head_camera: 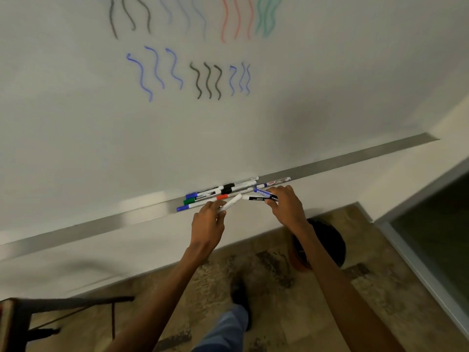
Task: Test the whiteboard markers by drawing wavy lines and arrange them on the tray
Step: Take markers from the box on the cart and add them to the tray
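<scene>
The whiteboard (253,128) carries wavy lines (208,81) in black, blue, red and green. Along its lower edge runs the metal marker tray (342,160). Several markers (215,192) with blue, green, red and black caps lie bunched on the tray. My left hand (209,222) grips a white marker (232,202) angled up to the right, just in front of the tray. My right hand (285,203) holds two markers, one black-labelled marker (256,198) and one blue-labelled marker (261,191), both pointing left over the tray.
A dark round bin (327,240) stands on the patterned carpet under my right forearm. A dark stand or chair frame (50,311) sits at the lower left. My shoe and trouser leg (236,308) show below. A grey door frame (418,262) is at the right.
</scene>
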Demonstrator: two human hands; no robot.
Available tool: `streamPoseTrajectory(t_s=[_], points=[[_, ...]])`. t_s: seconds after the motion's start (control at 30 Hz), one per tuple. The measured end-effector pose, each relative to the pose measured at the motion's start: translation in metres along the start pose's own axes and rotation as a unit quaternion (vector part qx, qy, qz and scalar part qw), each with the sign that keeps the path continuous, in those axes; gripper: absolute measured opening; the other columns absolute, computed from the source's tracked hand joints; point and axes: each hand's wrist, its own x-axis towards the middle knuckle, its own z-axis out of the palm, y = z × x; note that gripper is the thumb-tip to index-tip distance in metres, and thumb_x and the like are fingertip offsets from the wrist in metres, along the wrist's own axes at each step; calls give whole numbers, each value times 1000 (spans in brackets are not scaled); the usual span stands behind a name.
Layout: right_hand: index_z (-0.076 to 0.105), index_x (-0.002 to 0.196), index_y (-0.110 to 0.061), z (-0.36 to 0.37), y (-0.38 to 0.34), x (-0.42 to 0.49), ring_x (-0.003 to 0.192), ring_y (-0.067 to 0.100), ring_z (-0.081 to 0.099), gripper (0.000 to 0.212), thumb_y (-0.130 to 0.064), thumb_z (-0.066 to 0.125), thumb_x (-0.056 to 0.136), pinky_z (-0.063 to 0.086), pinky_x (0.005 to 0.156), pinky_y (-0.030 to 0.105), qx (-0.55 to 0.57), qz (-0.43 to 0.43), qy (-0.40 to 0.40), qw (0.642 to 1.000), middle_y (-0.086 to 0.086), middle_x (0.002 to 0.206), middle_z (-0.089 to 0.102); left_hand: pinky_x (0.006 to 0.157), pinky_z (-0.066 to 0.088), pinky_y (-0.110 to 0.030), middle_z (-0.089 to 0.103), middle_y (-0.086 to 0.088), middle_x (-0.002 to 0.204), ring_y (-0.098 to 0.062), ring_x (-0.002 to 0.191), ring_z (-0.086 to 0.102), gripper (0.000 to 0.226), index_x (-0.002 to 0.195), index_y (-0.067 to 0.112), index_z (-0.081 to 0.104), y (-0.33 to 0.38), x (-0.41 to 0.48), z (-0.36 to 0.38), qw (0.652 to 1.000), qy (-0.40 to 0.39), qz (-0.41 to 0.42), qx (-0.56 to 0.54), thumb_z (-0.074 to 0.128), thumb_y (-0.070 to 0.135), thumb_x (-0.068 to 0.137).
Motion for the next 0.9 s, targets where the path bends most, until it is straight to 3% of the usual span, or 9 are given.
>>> streamPoseTrajectory(t_s=[0.07, 0.23, 0.4, 0.5, 0.9], points=[[61, 124, -13, -5, 15, 24, 115, 24, 52, 34, -23, 64, 91, 45, 90, 33, -2, -11, 4, 1000, 7, 120, 62, 76, 54, -38, 66, -5, 114, -25, 90, 64, 28, 124, 18, 62, 6, 24, 12, 1000, 3, 11, -1, 57, 18, 97], [65, 114, -12, -8, 53, 89, 96, 22, 56, 24, -21, 63, 91, 42, 72, 26, -37, -23, -13, 999, 5, 108, 58, 74, 53, -35, 67, -3, 105, -24, 87, 64, 27, 118, 20, 67, 17, 82, 36, 1000, 4, 27, -8, 59, 13, 94], [69, 107, -13, 5, 80, 128, 87, 25, 59, 19, -15, 65, 88, 45, 69, 30, -46, -35, -53, 997, 5, 98, 61, 76, 53, -39, 66, -6, 107, -25, 86, 63, 28, 117, 18, 67, 17, 111, 47, 1000, -1, 19, 7, 58, 8, 93], [70, 109, -16, 15, 93, 140, 84, 23, 59, 22, -15, 65, 88, 40, 64, 25, -65, -43, -79, 994, 4, 95, 61, 78, 51, -41, 65, -5, 107, -26, 87, 63, 30, 119, 20, 66, 11, 121, 53, 1000, -9, 14, 24, 57, 8, 93], [70, 108, -9, 19, 108, 168, 89, 26, 63, 22, -13, 67, 87, 45, 72, 25, -46, -98, -113, 988, 9, 102, 65, 78, 53, -42, 66, -3, 108, -26, 91, 63, 30, 121, 19, 66, 30, 133, 81, 999, -7, -44, 21, 59, 10, 93]])
